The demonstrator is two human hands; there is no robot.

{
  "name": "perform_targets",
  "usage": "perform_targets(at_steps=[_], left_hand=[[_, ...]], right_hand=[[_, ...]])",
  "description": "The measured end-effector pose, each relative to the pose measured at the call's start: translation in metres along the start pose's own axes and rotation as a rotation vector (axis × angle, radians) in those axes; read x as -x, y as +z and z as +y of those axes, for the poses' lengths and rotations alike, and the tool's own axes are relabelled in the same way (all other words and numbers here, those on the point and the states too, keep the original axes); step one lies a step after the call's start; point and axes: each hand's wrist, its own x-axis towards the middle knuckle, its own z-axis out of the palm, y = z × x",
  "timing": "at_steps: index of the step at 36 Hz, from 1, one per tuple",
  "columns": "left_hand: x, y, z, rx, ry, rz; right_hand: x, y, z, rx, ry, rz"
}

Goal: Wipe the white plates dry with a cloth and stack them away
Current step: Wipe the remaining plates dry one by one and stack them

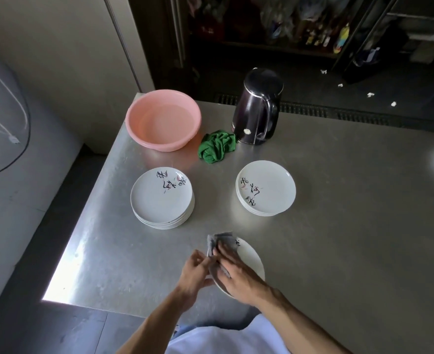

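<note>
In the head view, the white round ceramic plate (251, 260) is tilted low over the grey steel tabletop (338, 226), close to the person's body; whether it touches the tabletop I cannot tell. The left hand (194, 270) curls its fingers round the plate's left rim. The right hand (238, 274) lays its fingers straight and close together on the small grey cloth (221, 241), pressing it onto the plate's face. The plate looks stiff, light, probably slick when wet, and breakable, so the rim is the sensible hold.
</note>
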Motion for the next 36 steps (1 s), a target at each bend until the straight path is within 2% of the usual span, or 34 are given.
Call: perform_targets(at_steps=[2, 4, 6, 8, 11, 13, 15, 19, 20, 22, 25, 26, 28, 31, 32, 36], left_hand=[[0.003, -0.004, -0.001, 0.035, -0.011, 0.000], [0.004, -0.006, 0.000, 0.036, -0.008, 0.002], [0.004, -0.005, 0.003, -0.012, 0.008, -0.008], [0.005, -0.003, 0.005, -0.091, 0.024, -0.042], [0.009, 0.000, 0.006, -0.148, 0.036, -0.132], [0.009, -0.001, 0.005, -0.129, 0.053, -0.156], [0.008, -0.004, 0.002, -0.066, 0.074, -0.123], [0.001, -0.008, -0.004, 0.110, 0.037, 0.059], [-0.001, -0.008, -0.004, 0.099, 0.039, 0.082], [-0.004, -0.008, -0.001, 0.040, 0.039, 0.089], [-0.004, -0.005, 0.001, -0.035, 0.033, 0.030], [-0.003, -0.004, 0.001, -0.032, 0.031, 0.019], [-0.003, -0.004, 0.001, 0.010, 0.031, 0.038], [-0.005, -0.006, 0.002, 0.054, 0.051, 0.080], [-0.006, -0.006, 0.004, 0.054, 0.058, 0.083], [-0.011, -0.003, 0.017, 0.060, 0.078, 0.072]], right_hand=[[0.000, 0.001, 0.015, 0.124, 0.108, 0.007], [0.001, -0.001, 0.023, 0.270, 0.363, -0.015], [0.002, -0.002, 0.024, 0.300, 0.504, -0.016], [0.006, 0.000, 0.019, 0.250, 0.444, -0.015], [0.011, 0.004, 0.004, 0.188, 0.130, -0.047], [0.011, 0.004, -0.004, 0.161, 0.019, -0.046], [0.008, 0.001, -0.002, 0.185, 0.065, -0.017], [0.001, -0.007, 0.002, 0.304, 0.469, -0.015], [-0.002, -0.007, 0.001, 0.299, 0.505, -0.009], [-0.005, -0.004, -0.004, 0.231, 0.410, 0.017], [-0.004, 0.002, -0.010, 0.220, 0.102, -0.028], [-0.003, 0.002, -0.008, 0.220, 0.066, -0.044], [-0.004, 0.000, -0.003, 0.218, 0.145, -0.053], [0.001, -0.009, 0.007, 0.246, 0.431, -0.057], [0.004, -0.012, 0.009, 0.255, 0.467, -0.070], [0.020, -0.013, -0.002, 0.139, 0.337, -0.046]])
